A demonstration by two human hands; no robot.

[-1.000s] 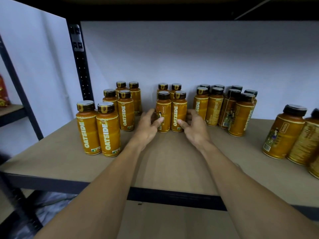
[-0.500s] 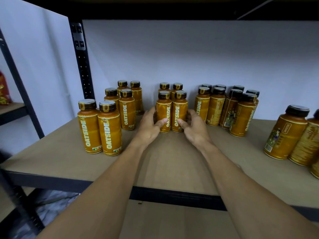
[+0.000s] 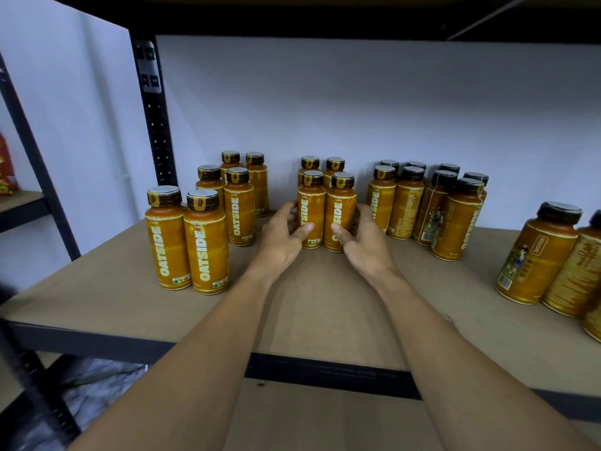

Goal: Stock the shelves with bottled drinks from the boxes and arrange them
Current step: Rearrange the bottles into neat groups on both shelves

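Two orange OATSIDE bottles with dark caps stand side by side at the middle of the brown shelf board (image 3: 325, 307). My left hand (image 3: 283, 239) curls round the left bottle (image 3: 310, 206), thumb on its front. My right hand (image 3: 364, 245) curls round the right bottle (image 3: 340, 211) in the same way. Both labels face me. Two more bottles stand right behind this pair.
A group of several bottles (image 3: 201, 222) stands at the left, another cluster (image 3: 432, 206) at the right with labels turned various ways, and more bottles (image 3: 540, 255) at the far right edge. A black upright post (image 3: 153, 109) rises at the back left.
The left bottle has been turned so that its OATSIDE label faces me. Both hands stayed on the pair, and the view came a little closer.
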